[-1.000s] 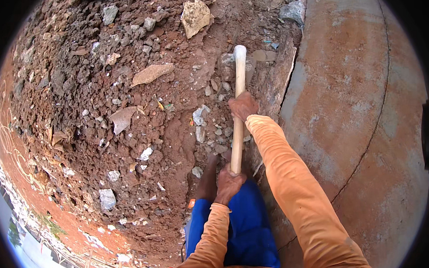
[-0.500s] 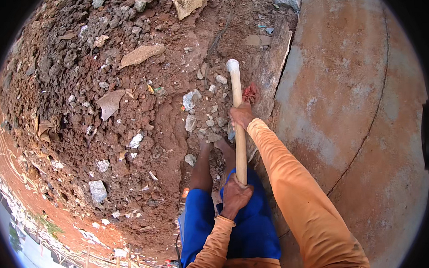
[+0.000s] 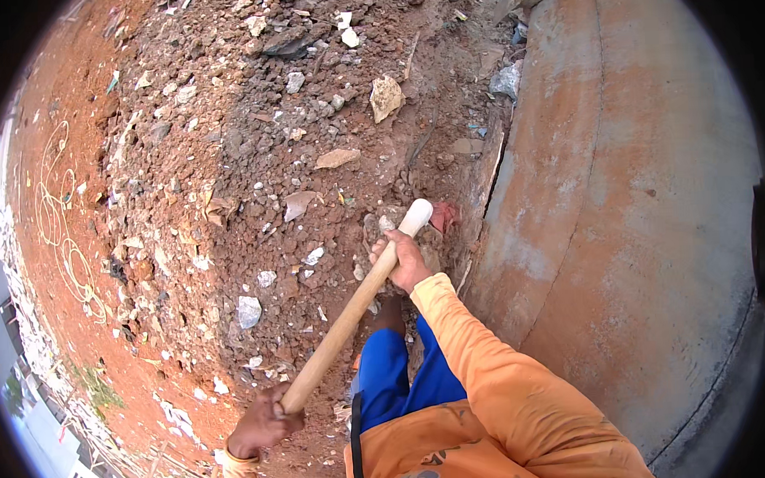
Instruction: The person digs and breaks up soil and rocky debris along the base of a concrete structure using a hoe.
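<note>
A thick, pale wooden tool handle (image 3: 343,325) slants across in front of my body, its rounded white end (image 3: 419,212) pointing away from me and to the right. My right hand (image 3: 403,259) is wrapped round it a little below that white end. At the near left, my left hand (image 3: 267,420) grips the handle's lower end. No tool head shows at either end, so the kind of tool cannot be made out. Just past the white tip lies a crumpled reddish scrap (image 3: 443,216) on the soil.
Brown, lumpy soil (image 3: 253,151) with stones and rubble spreads ahead and left. A concrete slab (image 3: 618,231) stained with red earth runs along the right, its broken edge (image 3: 494,163) next to the dirt. A pale coiled cord (image 3: 67,242) lies at far left. Flat stones (image 3: 386,98) dot the ground.
The handle has swung from nearly straight ahead to a slant, its near end moving left with my left hand. My right hand is now closer to the white end. The view has shifted too.
</note>
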`<state>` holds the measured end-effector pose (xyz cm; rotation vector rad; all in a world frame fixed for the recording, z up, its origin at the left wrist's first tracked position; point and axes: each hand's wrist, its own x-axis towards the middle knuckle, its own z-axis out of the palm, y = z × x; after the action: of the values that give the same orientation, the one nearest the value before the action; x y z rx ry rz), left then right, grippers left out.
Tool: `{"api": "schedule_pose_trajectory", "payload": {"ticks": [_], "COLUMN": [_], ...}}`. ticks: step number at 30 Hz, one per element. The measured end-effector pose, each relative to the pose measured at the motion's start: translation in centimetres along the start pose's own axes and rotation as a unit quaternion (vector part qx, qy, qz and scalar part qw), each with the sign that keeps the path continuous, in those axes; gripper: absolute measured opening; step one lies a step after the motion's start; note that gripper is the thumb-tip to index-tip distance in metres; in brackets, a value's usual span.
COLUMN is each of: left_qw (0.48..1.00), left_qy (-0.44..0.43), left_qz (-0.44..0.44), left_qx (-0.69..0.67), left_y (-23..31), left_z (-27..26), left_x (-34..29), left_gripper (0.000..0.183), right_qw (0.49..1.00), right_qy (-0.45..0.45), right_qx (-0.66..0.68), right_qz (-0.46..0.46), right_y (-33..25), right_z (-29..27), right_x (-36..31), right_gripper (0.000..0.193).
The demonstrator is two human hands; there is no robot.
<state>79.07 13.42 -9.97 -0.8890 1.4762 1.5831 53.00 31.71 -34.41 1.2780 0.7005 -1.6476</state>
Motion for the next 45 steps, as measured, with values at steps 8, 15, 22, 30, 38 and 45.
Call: {"api": "schedule_pose_trajectory", "payload": {"ticks": [8, 15, 22, 30, 38, 45], "left_qw": [0.679, 0.756, 0.883, 0.898, 0.757, 0.731], "left_qy": [0.427, 0.501, 0.394, 0.343, 0.541, 0.607], "left_qz": [-0.253, -0.12, 0.007, -0.005, -0.118, -0.236], "left_qx": [0.541, 0.405, 0.254, 0.277, 0.348, 0.202], "left_y": [-10.7, -5.9, -10.3, -5.7, -7.2, -17.1], "left_z": [-10.4, -2.3, 10.3, 11.2, 6.0, -0.6], "left_x": [-48.9, -37.8, -13.9, -17.1, -27.5, -18.4], "left_gripper": [0.018, 0.012, 0.022, 0.023, 0.021, 0.019], "right_qw": [0.858, 0.876, 0.98, 0.97, 0.668, 0.702], "right_qy": [-0.265, -0.292, -0.116, -0.141, -0.36, -0.199], "right_qx": [-0.016, -0.115, -0.163, -0.19, -0.645, -0.677], "right_qz": [0.44, 0.365, 0.018, 0.049, 0.089, -0.096], "right_y": [36.7, 23.3, 4.0, 8.3, 20.1, 7.9], "right_z": [10.1, 6.9, 0.8, 4.4, 8.6, 2.7], "right_x": [-20.1, -22.6, -17.4, -21.6, -26.8, -21.5], "right_gripper": [0.017, 0.014, 0.014, 0.011, 0.027, 0.017]}}
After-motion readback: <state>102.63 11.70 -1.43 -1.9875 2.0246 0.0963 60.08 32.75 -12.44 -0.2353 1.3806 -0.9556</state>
